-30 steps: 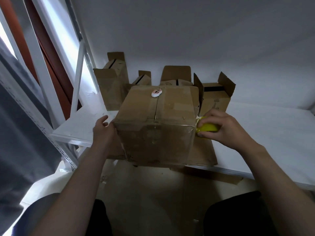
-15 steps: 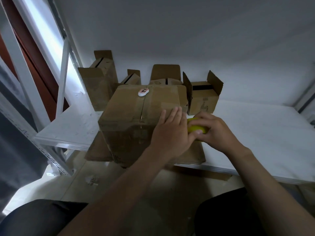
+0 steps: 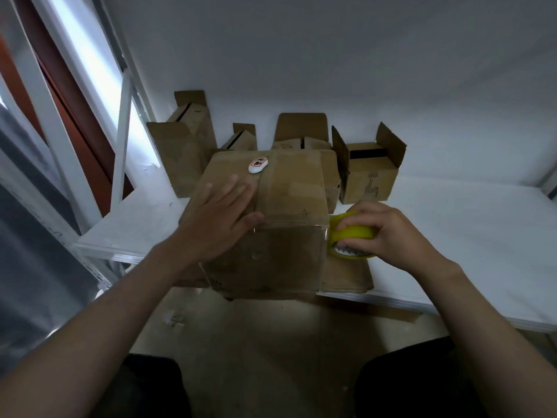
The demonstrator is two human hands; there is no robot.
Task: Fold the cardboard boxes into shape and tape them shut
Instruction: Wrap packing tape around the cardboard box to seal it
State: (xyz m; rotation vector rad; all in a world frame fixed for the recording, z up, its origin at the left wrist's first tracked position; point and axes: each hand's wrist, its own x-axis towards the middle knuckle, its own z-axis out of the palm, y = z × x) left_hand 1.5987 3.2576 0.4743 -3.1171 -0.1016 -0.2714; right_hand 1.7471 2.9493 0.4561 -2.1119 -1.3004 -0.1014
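On the near edge of the white shelf (image 3: 452, 236) sits a closed cardboard box (image 3: 289, 200), its matte brown top creased along a centre seam and its front face glossy under a clear band of tape. Left hand (image 3: 221, 220) lies flat and open on the box top, fingers spread beside the seam. Right hand (image 3: 388, 233) is curled around a yellow tape roll (image 3: 352, 233) pressed against the box's right front corner; a serrated cutter edge shows under the fingers. A small white oval object (image 3: 258, 165) with red and black markings rests on the top near the far edge. Flattened cardboard (image 3: 346, 276) lies under the box. Behind stand four open boxes (image 3: 372, 173) with raised flaps, crowding the back wall. A white upright post (image 3: 122, 140) rises at left.
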